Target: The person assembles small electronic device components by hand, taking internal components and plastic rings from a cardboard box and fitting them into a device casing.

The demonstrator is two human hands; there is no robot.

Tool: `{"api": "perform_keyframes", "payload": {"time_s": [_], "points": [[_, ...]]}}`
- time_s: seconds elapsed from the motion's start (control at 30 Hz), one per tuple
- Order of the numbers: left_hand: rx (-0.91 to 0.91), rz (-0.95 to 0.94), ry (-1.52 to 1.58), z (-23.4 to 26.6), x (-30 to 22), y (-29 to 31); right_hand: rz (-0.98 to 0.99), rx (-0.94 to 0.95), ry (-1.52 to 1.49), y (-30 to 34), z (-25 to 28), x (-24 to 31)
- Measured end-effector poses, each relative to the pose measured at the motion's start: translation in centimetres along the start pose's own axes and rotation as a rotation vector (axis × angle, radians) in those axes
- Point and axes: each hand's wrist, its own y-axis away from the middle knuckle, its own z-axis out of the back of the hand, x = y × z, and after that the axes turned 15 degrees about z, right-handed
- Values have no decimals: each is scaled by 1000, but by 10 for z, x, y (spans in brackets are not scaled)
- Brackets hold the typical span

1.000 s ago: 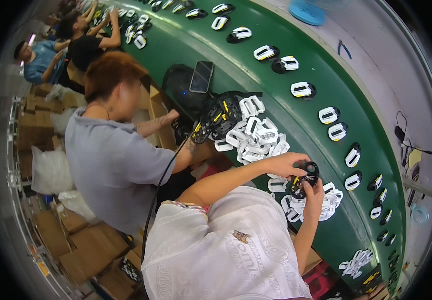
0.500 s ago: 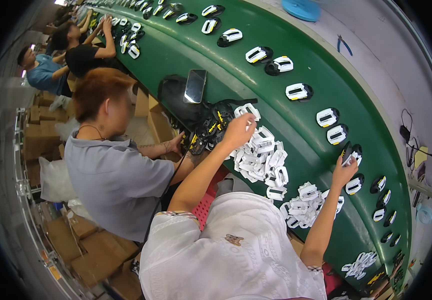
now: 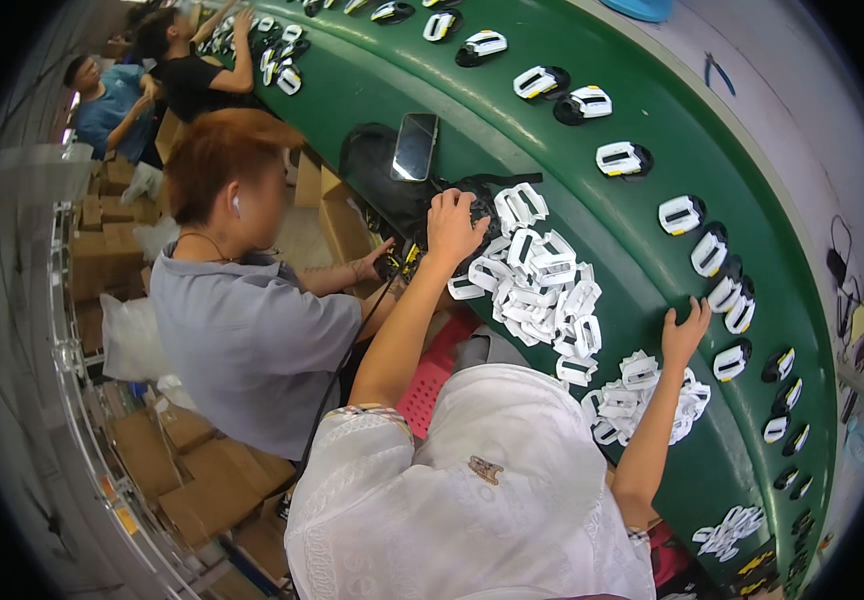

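Currently, the left hand [image 3: 455, 230] lies over the heap of black parts [image 3: 486, 207] beside the white frames [image 3: 524, 305]; whether it grips one, I cannot tell. The right hand [image 3: 685, 335], spread and empty, hovers just beside white-and-black assemblies [image 3: 740, 315] on the green table [image 3: 627, 255].

A deep green spreads over the long, smooth, curved work surface [image 3: 627, 250]; the heaped, slotted plastic frames [image 3: 524, 303] are plain white, the rounded two-part units [image 3: 620, 159] white on black with yellow accents, the perforated plastic seat [image 3: 426, 398] pinkish red, the short-sleeved shirt [image 3: 452, 510] white with checked sleeve bands [image 3: 386, 412], the neighbour's collared shirt [image 3: 252, 345] grey
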Motion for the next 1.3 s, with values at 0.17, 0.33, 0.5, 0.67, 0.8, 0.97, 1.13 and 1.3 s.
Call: {"api": "perform_keyframes", "payload": {"time_s": [0.17,0.33,0.5,0.67,0.8,0.97,1.13,1.3], "points": [[176,67,-262,-15,-9,-2,51,-50,-117,8,18,11],[202,103,-248,-24,-13,-5,108,13,-391,1,6,79],[156,74,-189,-35,-6,-3,124,211,-541,-56,-38,161],[22,131,-145,-31,-20,23,152,247,-364,-83,-102,208],[-192,0,96,-20,-30,44,139,266,-318,-82,-130,199],[-187,-20,338,-13,-37,88,166,228,-373,-87,-109,186],[-168,-49,418,-16,-59,105,213,38,-469,-88,-61,166],[648,609,1467,-5,-82,94,408,-154,-456,-39,14,182]]}}
